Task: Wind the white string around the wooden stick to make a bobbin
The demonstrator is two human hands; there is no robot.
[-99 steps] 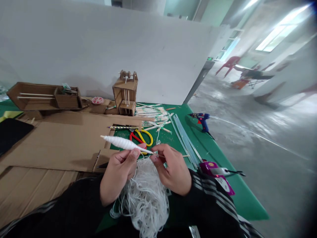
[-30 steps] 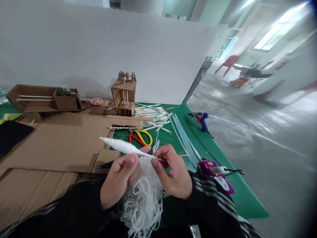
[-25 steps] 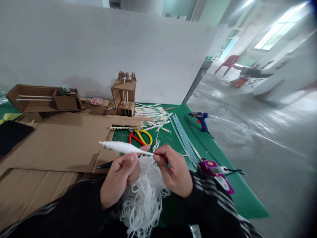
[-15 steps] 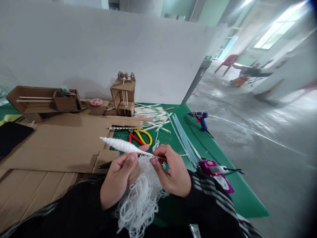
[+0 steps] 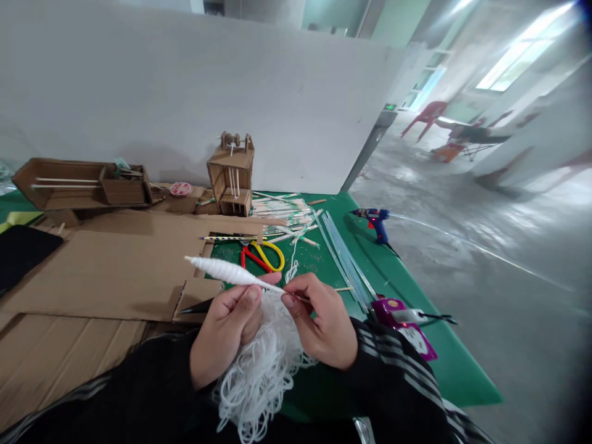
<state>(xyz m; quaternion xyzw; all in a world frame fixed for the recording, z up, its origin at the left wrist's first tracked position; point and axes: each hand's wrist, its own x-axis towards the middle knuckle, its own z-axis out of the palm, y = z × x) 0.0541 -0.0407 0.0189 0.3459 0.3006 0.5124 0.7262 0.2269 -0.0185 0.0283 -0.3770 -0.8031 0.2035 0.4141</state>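
Print on the purple packet (image 5: 407, 327) is too blurred to read. The left hand (image 5: 226, 333) grips the string-wound spool (image 5: 222, 271) and the right hand (image 5: 324, 324) pinches its bare stick end above the worktop (image 5: 407, 370), both barely shifted from half a second ago.

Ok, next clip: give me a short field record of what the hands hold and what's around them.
Left hand: grips the string-wound stick near its thin end
Right hand: pinches the same stick's bare end
Below hands: loose white string
Behind hands: scissors, cardboard sheet
Table: green; glue gun at far right edge
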